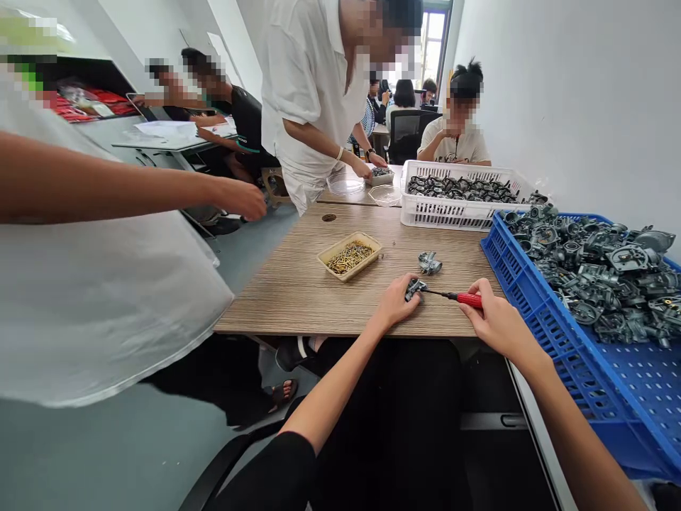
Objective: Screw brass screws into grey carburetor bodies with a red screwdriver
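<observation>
My left hand [398, 304] is closed around a grey metal carburetor body [415, 289] and rests it on the wood-grain table [287, 305]. In my right hand [494, 319] is a screwdriver [469, 299] with a red handle. Its dark shaft points left, and the tip meets the carburetor body; the exact contact spot is too small to make out. Just beyond my left hand lies a second carburetor body [429, 262], untouched. A cream tray [328, 266] of small brass-coloured parts stands to the left of it.
At right, a blue crate [537, 312] is heaped with carburetor bodies. Behind it stands a white basket [447, 215] holding more. A person in white [313, 92] handles small parts across the table. Another person's arm [133, 188] reaches in from the left. Someone sits behind the basket.
</observation>
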A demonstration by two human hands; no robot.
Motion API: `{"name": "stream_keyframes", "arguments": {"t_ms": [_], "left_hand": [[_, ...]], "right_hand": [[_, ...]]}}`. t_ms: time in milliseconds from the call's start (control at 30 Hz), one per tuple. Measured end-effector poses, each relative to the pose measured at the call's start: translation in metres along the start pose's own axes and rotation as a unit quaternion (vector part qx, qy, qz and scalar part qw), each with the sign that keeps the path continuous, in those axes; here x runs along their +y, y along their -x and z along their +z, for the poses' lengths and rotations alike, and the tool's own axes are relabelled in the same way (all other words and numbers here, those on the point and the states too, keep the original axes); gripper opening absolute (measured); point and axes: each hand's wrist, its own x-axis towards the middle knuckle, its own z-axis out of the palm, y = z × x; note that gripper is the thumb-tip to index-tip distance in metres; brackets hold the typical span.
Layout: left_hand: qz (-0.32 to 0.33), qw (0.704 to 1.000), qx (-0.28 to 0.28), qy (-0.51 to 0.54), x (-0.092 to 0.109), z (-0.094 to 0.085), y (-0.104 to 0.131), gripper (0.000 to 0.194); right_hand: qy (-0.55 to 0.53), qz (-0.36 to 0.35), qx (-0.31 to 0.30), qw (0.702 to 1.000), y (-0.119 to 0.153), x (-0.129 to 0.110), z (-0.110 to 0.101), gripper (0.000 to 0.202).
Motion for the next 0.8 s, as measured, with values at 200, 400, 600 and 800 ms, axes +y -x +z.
{"name": "stream_keyframes", "arguments": {"t_ms": [200, 400, 600, 800], "left_hand": [[0.008, 1.0, 0.0, -0.002, -0.0007, -0.0002, -0.0001, 0.036], [0.01, 1.0, 0.002, -0.003, -0.0012, 0.0002, 0.0, 0.035], [0.016, 1.0, 0.005, -0.002, -0.0027, 0.0018, -0.0002, 0.035], [0.012, 1.0, 0.005, -0.008, -0.0043, 0.0033, -0.0001, 0.034]], "right_hand": [[0.002, 0.003, -0.002, 1.0, -0.0004, 0.0002, 0.0003, 0.018], [-0.002, 0.002, -0.01, 1.0, -0.0005, 0.0006, -0.0004, 0.018], [-0.004, -0.003, -0.011, 1.0, -0.0006, 0.0031, 0.0007, 0.019], [-0.008, -0.003, -0.006, 1.0, -0.0006, 0.0022, 0.0007, 0.018]]}}
